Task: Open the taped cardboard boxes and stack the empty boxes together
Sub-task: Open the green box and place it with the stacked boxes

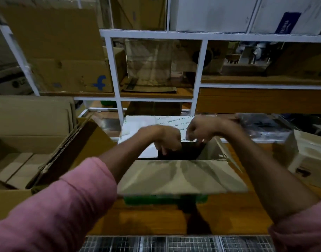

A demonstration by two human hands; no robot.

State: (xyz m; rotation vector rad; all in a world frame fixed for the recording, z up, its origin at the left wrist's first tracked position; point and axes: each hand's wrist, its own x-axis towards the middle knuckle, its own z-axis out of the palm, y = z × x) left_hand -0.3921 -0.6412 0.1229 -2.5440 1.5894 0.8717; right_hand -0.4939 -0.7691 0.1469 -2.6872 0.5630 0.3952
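An open cardboard box (181, 177) stands on the wooden table in front of me, its near flap folded toward me and its far white flap (138, 124) carrying printed tape. My left hand (165, 139) curls down into the dark opening, fingers on the inner edge. My right hand (199, 130) is bunched just right of it, pinching at the taped far flap. Motion blur hides what the fingertips grip. Both arms wear pink sleeves pushed up.
A large open carton (28, 142) with flattened cardboard inside stands at my left. A wrapped parcel (312, 160) and a dark plastic-wrapped bundle (263, 126) lie to the right. White shelving (114, 73) holding more cartons rises behind. A wire grid (174, 244) edges the table front.
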